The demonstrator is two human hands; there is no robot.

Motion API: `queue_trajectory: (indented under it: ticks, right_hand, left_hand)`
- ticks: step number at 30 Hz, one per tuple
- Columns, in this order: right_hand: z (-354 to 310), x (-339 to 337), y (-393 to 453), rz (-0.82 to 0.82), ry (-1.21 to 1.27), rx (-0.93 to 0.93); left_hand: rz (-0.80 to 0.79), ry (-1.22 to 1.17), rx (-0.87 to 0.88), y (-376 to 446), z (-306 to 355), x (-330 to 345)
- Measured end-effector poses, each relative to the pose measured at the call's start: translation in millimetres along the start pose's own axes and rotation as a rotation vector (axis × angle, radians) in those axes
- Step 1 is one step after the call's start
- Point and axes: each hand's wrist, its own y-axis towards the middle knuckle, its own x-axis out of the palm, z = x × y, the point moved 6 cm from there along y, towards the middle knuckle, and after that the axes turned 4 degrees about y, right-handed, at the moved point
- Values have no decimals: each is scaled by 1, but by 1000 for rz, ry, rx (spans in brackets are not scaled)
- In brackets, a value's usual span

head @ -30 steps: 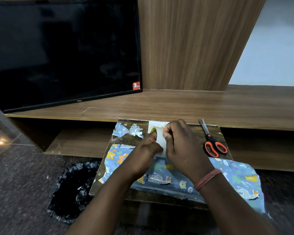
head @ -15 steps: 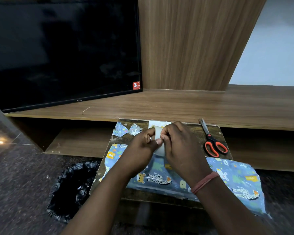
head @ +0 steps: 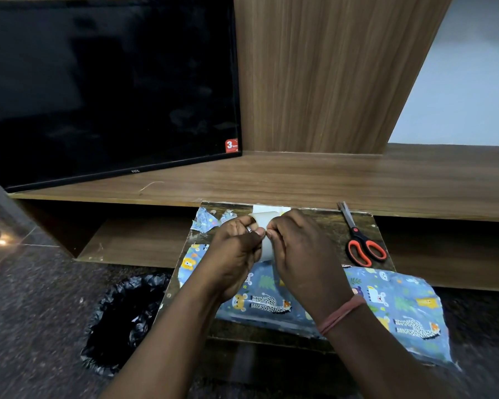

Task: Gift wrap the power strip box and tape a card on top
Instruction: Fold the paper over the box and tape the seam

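A small dark wooden table (head: pixel 366 226) is standing on the speckled floor (head: pixel 41 298), carrying animal-print wrapping paper (head: pixel 386 300), orange-handled scissors (head: pixel 360 243), crumpled paper scraps (head: pixel 206 221) and a white card (head: pixel 271 209) at its far edge. A black-lined bin (head: pixel 121 321) is sitting beside it.

I see blue wrapping paper (head: pixel 392 300) printed with cartoon animals, spotted leopards, yellow bears and green trees. The scissors (head: pixel 362 246) have orange-red handles with black inner rims. The tape roll (head: pixel 264 226) looks pale cream. The TV (head: pixel 107 87) is black with a red sticker (head: pixel 231 146), the bin liner (head: pixel 121 321) glossy black, the shelf (head: pixel 300 180) brown woodgrain.
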Motion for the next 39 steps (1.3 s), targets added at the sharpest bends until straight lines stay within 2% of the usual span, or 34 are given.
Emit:
queue_trajectory:
  ticks: [8, 17, 21, 26, 28, 31, 33, 35, 39]
  right_hand:
    - [-1, 3, -2, -21, 26, -3]
    - [-5, 5, -5, -8, -11, -66]
    - [-6, 12, -8, -57, 6, -101]
    - [-10, 10, -9, -44, 39, -107]
    - [-1, 6, -6, -6, 83, -38]
    - [16, 5, -4, -31, 278, 155]
    - [20, 4, -3, -14, 344, 216]
    - [25, 3, -1, 41, 401, 279]
    - [39, -2, 0, 129, 532, 417]
  left_hand:
    - [106, -114, -38, -2, -2, -3]
    - [83, -298, -59, 6, -8, -12]
    - [165, -310, -70, 13, -17, -26]
    - [168, -488, -80, 18, -14, -33]
    - [120, -545, -106, 15, -11, -25]
    - [40, -596, -139, 11, -4, -16]
    - [-25, -538, -123, 9, -2, -10]
    - [-45, -376, -81, 8, -3, -4]
    - [-63, 295, 62, 9, -8, 0]
